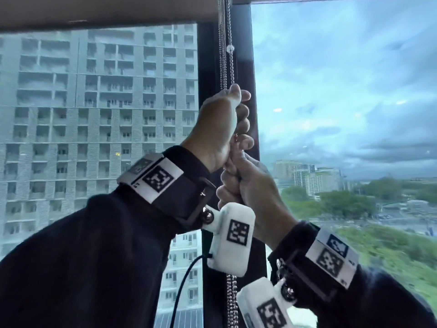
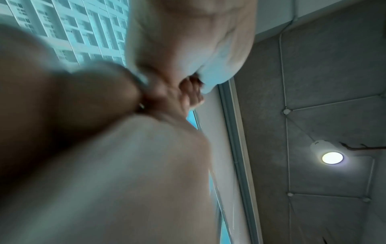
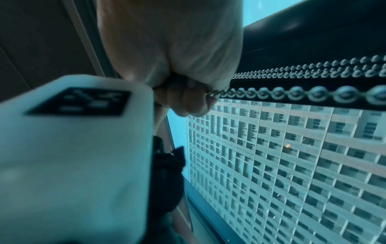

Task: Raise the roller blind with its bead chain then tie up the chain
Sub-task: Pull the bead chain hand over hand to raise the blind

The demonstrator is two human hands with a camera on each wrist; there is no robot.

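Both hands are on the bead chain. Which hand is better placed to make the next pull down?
Probably the left hand: it grips the bead chain higher, above the right hand, so it has more room to travel down.

left hand (image 1: 220,124): was raised higher, fingers curled tight
right hand (image 1: 250,183): sat just beneath, touching it, fisted too (both arms angled up, dark sleeves)
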